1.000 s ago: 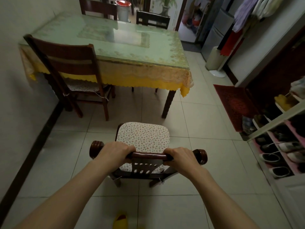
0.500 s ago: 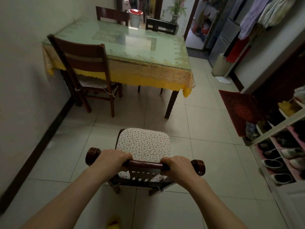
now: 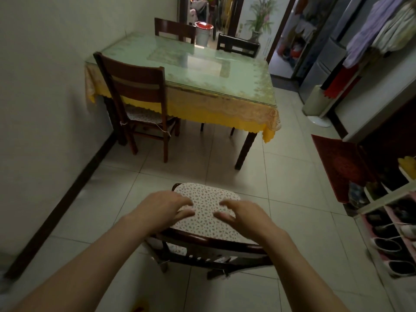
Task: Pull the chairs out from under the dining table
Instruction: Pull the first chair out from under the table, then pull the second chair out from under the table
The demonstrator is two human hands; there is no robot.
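A dark wooden chair with a flowered cushion (image 3: 203, 212) stands free on the tiles, well away from the dining table (image 3: 236, 86). My left hand (image 3: 164, 209) and my right hand (image 3: 242, 216) hover over its seat, just past the top rail, fingers spread and holding nothing. A second chair (image 3: 135, 86) stands at the table's near left, its seat partly under the yellow tablecloth. Two more chairs, one at the far side (image 3: 174, 29) and one at the far right (image 3: 237, 46), show only their backs behind the glass top.
A white wall (image 3: 45, 109) runs close along the left. A shoe rack (image 3: 396, 224) and a red mat (image 3: 340, 165) line the right. A fridge (image 3: 324, 64) and hanging clothes (image 3: 382, 30) stand at the back right. Open tiled floor lies between chair and table.
Both hands have let go of the chair's top rail and lifted forward over the seat with fingers opening. The view has tilted up and shifted, showing more of the table.
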